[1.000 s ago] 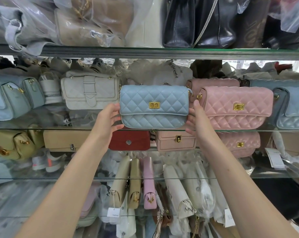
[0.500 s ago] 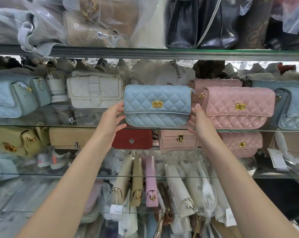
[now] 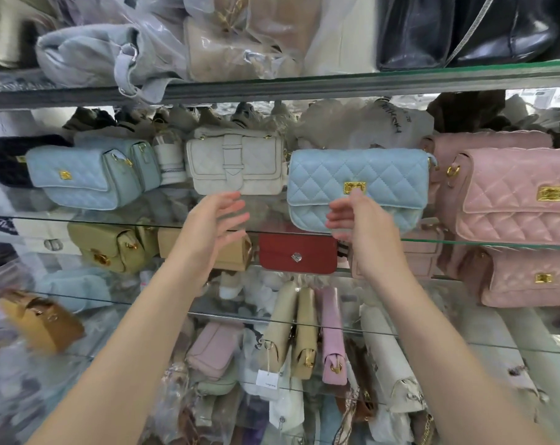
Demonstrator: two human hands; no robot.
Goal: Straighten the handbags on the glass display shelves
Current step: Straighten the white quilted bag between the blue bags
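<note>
A light blue quilted handbag (image 3: 359, 178) with a gold clasp stands upright on the middle glass shelf (image 3: 465, 241). My right hand (image 3: 355, 220) is in front of its lower flap, fingers spread, holding nothing. My left hand (image 3: 214, 220) is open in the gap to the left of that bag, below a cream buckle bag (image 3: 235, 165). A pink quilted bag (image 3: 516, 197) stands to the right. Another light blue bag (image 3: 79, 179) sits at the left, turned at an angle.
Plastic-wrapped bags and black bags (image 3: 458, 27) fill the top shelf. Below are an olive bag (image 3: 111, 248), a tan bag (image 3: 236, 252), a red bag (image 3: 297, 253) and a second pink quilted bag (image 3: 526, 277). Slim bags stand on end lower down.
Both hands have let go of the light blue bag's sides. They have shifted left, the right hand now in front of the bag, the left hand in the gap. The view has turned left.
</note>
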